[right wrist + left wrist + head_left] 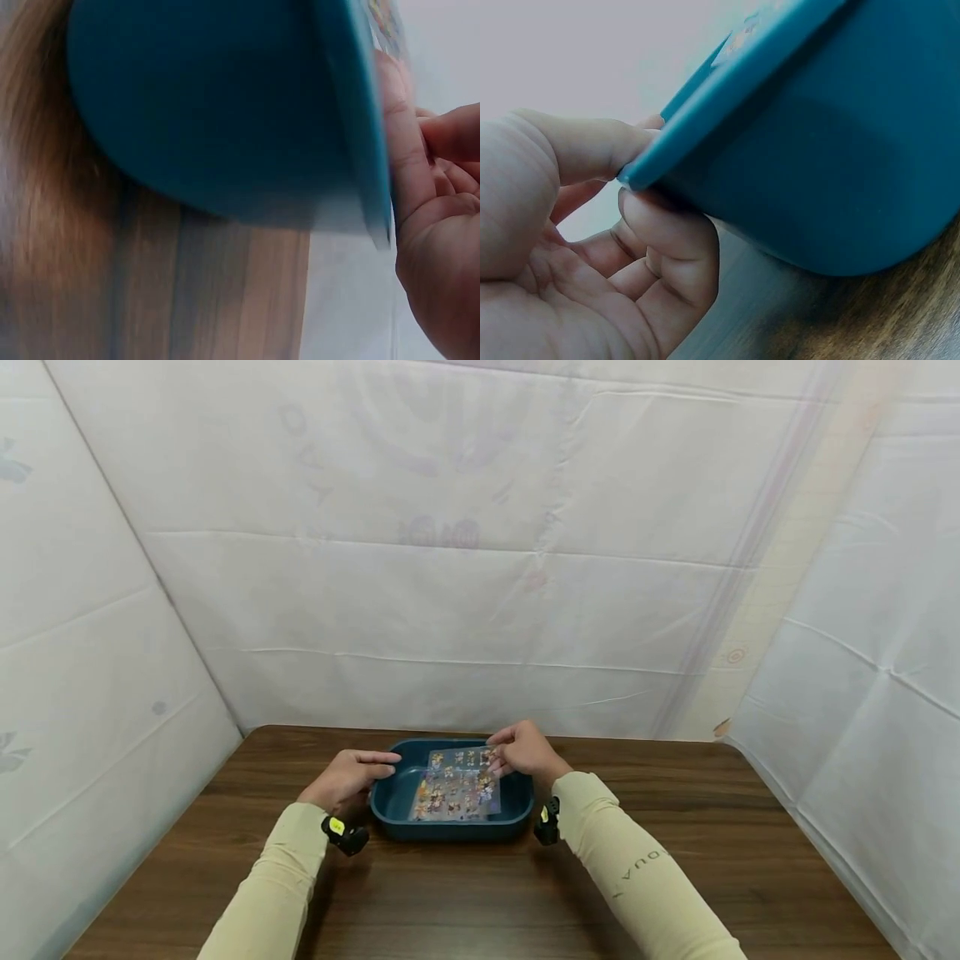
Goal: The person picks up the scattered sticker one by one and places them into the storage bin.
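A blue-green plastic basin stands on the wooden table. Its left rim is pinched by my left hand, thumb on top and curled fingers beneath, as the left wrist view shows. A clear sticker sheet covered with small colourful figures lies tilted within the basin. My right hand reaches over the right rim and grips the sheet by its upper right corner. In the right wrist view, the fingers are beside the basin's rim, and only a strip of the sheet shows.
Brown wooden table surface surrounds the basin. White cloth hangs behind the table's far edge and along both sides. Each wrist carries a black camera, the left one close to the basin's near left corner.
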Action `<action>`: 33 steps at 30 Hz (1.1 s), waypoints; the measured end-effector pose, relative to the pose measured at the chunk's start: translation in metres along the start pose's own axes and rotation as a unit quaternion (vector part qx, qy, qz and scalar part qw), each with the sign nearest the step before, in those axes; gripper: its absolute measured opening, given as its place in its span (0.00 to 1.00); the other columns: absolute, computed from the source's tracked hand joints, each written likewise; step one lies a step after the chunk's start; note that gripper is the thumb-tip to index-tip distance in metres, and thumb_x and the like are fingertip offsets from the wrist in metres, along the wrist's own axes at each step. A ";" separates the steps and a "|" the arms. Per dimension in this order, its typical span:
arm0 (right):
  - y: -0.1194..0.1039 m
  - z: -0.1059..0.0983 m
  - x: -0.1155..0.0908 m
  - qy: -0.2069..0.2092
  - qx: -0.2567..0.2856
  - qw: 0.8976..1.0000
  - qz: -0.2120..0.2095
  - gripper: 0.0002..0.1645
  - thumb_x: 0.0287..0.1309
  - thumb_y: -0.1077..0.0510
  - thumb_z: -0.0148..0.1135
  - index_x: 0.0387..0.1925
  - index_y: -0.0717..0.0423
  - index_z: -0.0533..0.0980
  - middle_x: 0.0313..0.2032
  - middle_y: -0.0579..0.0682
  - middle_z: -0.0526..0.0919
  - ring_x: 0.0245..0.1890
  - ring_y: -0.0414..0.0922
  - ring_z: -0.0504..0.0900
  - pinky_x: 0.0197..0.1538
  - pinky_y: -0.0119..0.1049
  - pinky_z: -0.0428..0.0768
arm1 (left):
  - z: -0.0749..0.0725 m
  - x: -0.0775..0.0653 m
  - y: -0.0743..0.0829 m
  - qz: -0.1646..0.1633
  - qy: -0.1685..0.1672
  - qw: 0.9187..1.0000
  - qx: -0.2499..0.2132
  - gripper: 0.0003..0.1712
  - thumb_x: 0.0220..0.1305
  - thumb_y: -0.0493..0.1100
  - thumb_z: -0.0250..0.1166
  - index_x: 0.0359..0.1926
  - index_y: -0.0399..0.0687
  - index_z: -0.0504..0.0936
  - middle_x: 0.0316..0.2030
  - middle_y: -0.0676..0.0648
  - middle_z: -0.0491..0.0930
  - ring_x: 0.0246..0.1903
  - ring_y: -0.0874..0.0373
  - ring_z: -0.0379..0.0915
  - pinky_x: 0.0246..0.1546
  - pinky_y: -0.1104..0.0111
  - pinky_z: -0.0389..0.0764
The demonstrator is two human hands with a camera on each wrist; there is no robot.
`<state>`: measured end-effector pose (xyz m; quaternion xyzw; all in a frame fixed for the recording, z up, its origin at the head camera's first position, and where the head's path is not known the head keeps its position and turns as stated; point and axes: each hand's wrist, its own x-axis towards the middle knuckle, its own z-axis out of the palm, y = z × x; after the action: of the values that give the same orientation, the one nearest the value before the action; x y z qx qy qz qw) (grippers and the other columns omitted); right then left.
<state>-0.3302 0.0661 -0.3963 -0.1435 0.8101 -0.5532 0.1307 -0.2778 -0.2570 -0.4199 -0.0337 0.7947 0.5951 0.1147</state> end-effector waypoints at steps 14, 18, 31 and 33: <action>-0.006 0.014 0.007 -0.003 -0.026 1.000 0.007 0.20 0.69 0.74 0.51 0.57 0.72 0.81 0.46 0.65 0.88 0.30 0.45 0.91 0.38 0.39 0.89 | 0.003 -0.001 0.002 -0.005 0.004 1.000 -0.001 0.23 0.74 0.41 0.65 0.67 0.40 0.80 0.54 0.38 0.84 0.36 0.56 0.79 0.35 0.64 0.82; -0.011 0.016 0.008 -0.005 -0.034 0.999 0.003 0.20 0.69 0.73 0.51 0.57 0.73 0.80 0.54 0.67 0.86 0.32 0.48 0.91 0.39 0.40 0.89 | 0.002 -0.001 0.002 -0.004 0.004 1.000 0.000 0.23 0.74 0.41 0.64 0.67 0.39 0.80 0.50 0.40 0.84 0.34 0.55 0.75 0.32 0.64 0.79; -0.017 0.020 0.012 -0.006 -0.059 0.998 0.012 0.21 0.66 0.74 0.51 0.56 0.72 0.82 0.41 0.63 0.89 0.25 0.41 0.87 0.45 0.49 0.89 | 0.002 0.000 0.002 -0.007 -0.002 1.000 -0.002 0.23 0.75 0.41 0.64 0.68 0.41 0.80 0.55 0.38 0.83 0.37 0.55 0.77 0.35 0.64 0.80; -0.017 0.020 0.012 -0.009 -0.058 0.998 0.011 0.21 0.65 0.75 0.51 0.56 0.72 0.81 0.42 0.64 0.89 0.25 0.41 0.87 0.44 0.49 0.89 | 0.002 0.000 0.002 -0.011 -0.002 1.000 -0.004 0.23 0.75 0.41 0.64 0.68 0.41 0.80 0.55 0.38 0.83 0.37 0.55 0.77 0.35 0.65 0.81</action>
<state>-0.3328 0.0385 -0.3881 -0.1466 0.8414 -0.5022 0.1355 -0.2777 -0.2547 -0.4182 -0.0417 0.7919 0.5968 0.1225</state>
